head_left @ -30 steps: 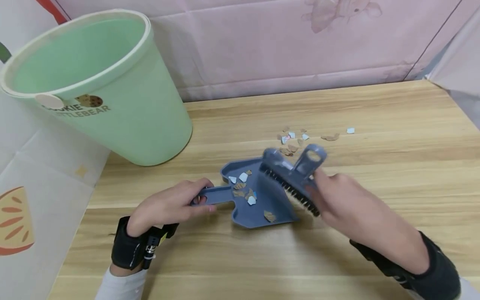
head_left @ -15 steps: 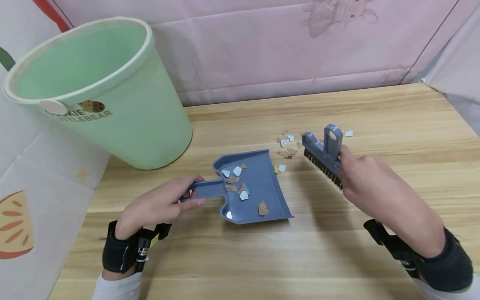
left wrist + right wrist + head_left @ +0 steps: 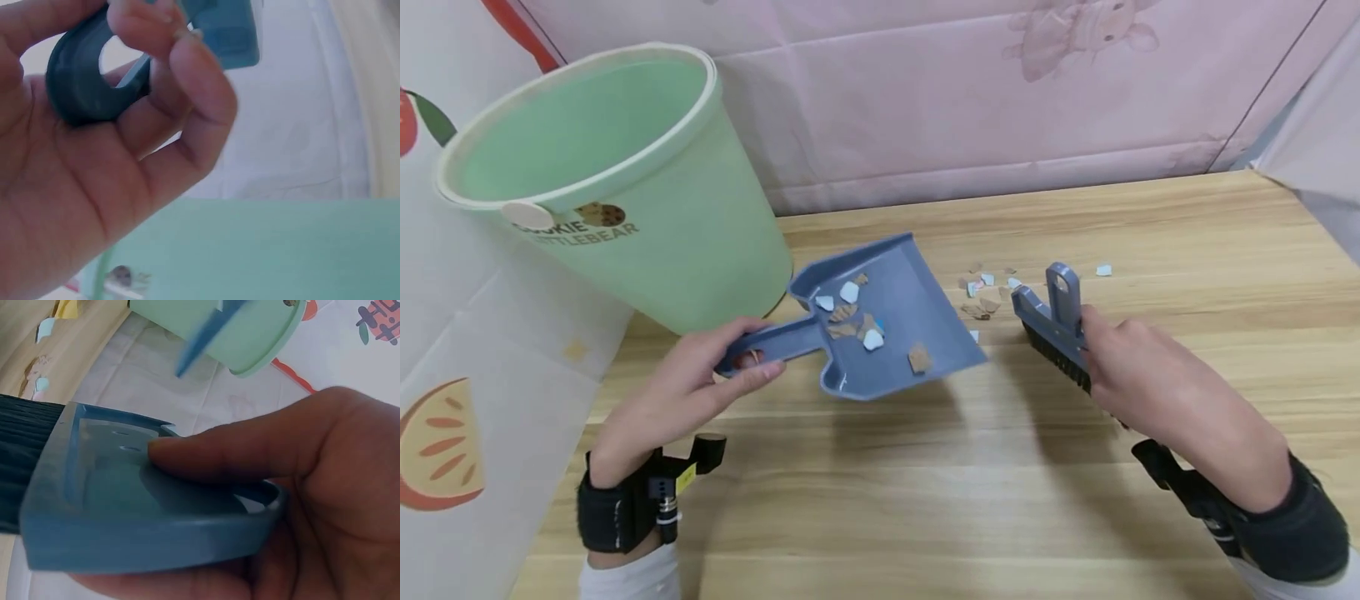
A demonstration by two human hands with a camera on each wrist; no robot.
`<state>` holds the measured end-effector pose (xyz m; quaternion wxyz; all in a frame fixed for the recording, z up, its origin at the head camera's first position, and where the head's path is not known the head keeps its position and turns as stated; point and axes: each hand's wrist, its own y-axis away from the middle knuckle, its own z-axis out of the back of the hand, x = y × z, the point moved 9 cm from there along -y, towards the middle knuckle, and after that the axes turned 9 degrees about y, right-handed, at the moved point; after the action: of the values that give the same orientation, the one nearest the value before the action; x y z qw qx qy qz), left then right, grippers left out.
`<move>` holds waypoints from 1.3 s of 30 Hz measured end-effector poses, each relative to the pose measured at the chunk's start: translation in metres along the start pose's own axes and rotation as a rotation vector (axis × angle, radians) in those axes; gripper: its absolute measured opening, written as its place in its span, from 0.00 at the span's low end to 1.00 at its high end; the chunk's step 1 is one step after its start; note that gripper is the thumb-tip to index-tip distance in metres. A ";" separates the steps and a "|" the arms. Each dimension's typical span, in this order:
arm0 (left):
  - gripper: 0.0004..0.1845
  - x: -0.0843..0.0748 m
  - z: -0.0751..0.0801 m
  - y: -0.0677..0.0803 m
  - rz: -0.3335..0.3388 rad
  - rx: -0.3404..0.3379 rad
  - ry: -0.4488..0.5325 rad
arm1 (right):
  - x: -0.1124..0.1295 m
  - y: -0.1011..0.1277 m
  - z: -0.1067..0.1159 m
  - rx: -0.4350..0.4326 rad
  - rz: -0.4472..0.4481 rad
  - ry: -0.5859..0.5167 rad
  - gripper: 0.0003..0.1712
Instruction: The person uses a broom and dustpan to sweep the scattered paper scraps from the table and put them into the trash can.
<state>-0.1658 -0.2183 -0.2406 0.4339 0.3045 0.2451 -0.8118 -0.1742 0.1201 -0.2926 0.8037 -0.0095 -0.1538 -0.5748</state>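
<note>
My left hand [image 3: 688, 387] grips the handle of a blue-grey dustpan [image 3: 891, 308], its fingers curled round it in the left wrist view. The pan is raised over the table with its handle side toward me and left, and it carries several brown and pale blue scraps [image 3: 850, 292]. In my right hand [image 3: 1172, 396] is a small blue-grey hand brush [image 3: 1052, 325] with dark bristles pointing down; my thumb presses its flat back [image 3: 119, 469] in the right wrist view. More scraps [image 3: 985, 287] lie on the table behind, between pan and brush.
A large mint-green bucket [image 3: 700, 200] stands at the back left, close beside the dustpan. The wooden table [image 3: 865, 508] ends at a pink cloth-covered wall [image 3: 925, 108]. One pale scrap [image 3: 1103, 270] lies apart, farther right.
The brush has moved right, away from the dustpan. My left hand has lifted the dustpan and shifted it left toward the bucket, its scraps still on it.
</note>
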 end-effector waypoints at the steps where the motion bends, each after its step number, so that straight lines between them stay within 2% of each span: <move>1: 0.12 -0.004 0.006 0.000 -0.018 -0.045 -0.002 | -0.001 -0.001 -0.002 0.012 -0.002 -0.002 0.18; 6: 0.14 -0.031 0.032 0.000 -0.141 -0.285 0.086 | -0.007 -0.004 -0.007 0.046 -0.010 0.006 0.15; 10: 0.15 -0.045 0.050 0.000 -0.251 -0.459 0.330 | -0.009 -0.005 -0.009 0.046 -0.001 0.011 0.14; 14: 0.14 -0.047 0.063 0.001 -0.305 -0.613 0.549 | -0.007 -0.006 -0.010 0.035 0.028 0.018 0.14; 19: 0.13 -0.042 0.075 0.005 -0.310 -0.768 0.587 | -0.005 -0.008 -0.010 0.019 0.054 0.036 0.13; 25: 0.12 -0.033 0.085 0.000 -0.302 -0.898 0.594 | -0.007 -0.010 -0.007 -0.012 0.074 0.067 0.13; 27: 0.11 -0.029 0.088 -0.006 -0.318 -0.926 0.624 | -0.008 -0.010 -0.007 -0.012 0.072 0.072 0.14; 32: 0.13 -0.013 0.091 -0.026 -0.354 -0.941 0.863 | -0.010 -0.010 -0.013 0.000 0.073 0.070 0.16; 36: 0.18 0.002 0.091 -0.039 -0.384 -0.896 1.155 | -0.010 -0.008 -0.017 0.008 0.078 0.070 0.18; 39: 0.24 0.010 0.087 -0.049 -0.410 -0.760 1.498 | -0.009 -0.005 -0.018 -0.003 0.084 0.082 0.18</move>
<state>-0.2360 -0.2567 -0.1806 0.0753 0.5435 0.7713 -0.3225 -0.1772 0.1235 -0.3124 0.8327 0.0065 -0.1193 -0.5407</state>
